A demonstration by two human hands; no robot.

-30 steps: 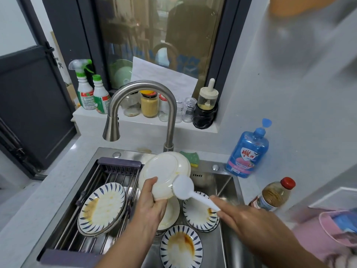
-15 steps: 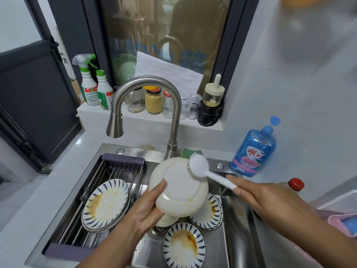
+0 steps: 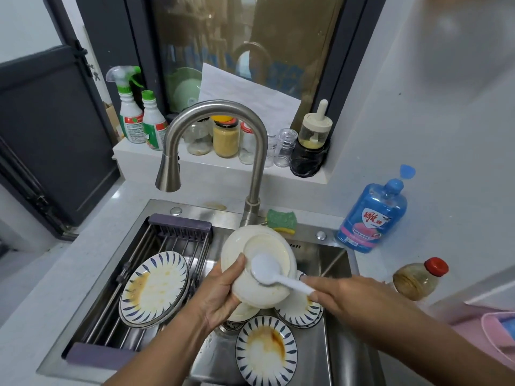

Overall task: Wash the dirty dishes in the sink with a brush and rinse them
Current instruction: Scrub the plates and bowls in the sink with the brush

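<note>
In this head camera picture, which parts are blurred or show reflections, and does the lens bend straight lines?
Head view: the window glass shows dim reflections; the wall at the upper right looks smeared; the bowl and brush are fairly sharp; the dark door at the left leans, a wide-angle effect; the light is soft, without hard shadows.
</note>
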